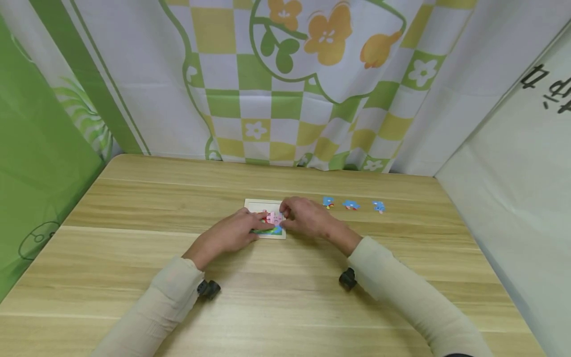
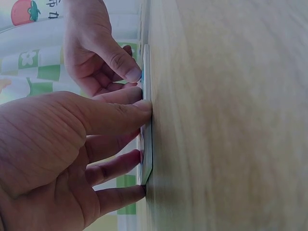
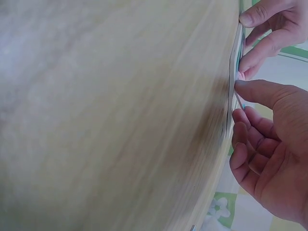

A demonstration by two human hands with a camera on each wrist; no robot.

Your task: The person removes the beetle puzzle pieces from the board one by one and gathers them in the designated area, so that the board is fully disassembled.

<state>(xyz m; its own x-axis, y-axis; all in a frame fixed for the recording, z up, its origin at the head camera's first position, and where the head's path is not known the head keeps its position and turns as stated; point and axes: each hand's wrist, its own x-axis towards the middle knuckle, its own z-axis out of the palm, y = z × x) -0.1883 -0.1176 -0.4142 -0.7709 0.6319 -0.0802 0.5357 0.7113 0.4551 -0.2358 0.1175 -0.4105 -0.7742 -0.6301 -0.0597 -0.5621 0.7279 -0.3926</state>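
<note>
A small jigsaw puzzle board [image 1: 263, 204] with a pale frame lies flat on the table, its lower half filled with a colourful picture and its upper left bare. My left hand [image 1: 229, 231] rests on its left part, fingers extended over the picture. In the left wrist view the thumb meets the near edge of the board [image 2: 148, 166]. My right hand [image 1: 310, 217] is at the board's right edge. Between its thumb and curled fingers it pinches a thin puzzle piece [image 3: 239, 100], tilted up from the board; the piece's face is mostly hidden.
Three loose blue puzzle pieces lie right of the board: a near one [image 1: 328, 201], a middle one [image 1: 351, 205] and a far one [image 1: 378, 206]. The wooden table [image 1: 285, 292] ends at a patterned curtain [image 1: 285, 104] behind, with a white sheet [image 1: 517, 163] on the right.
</note>
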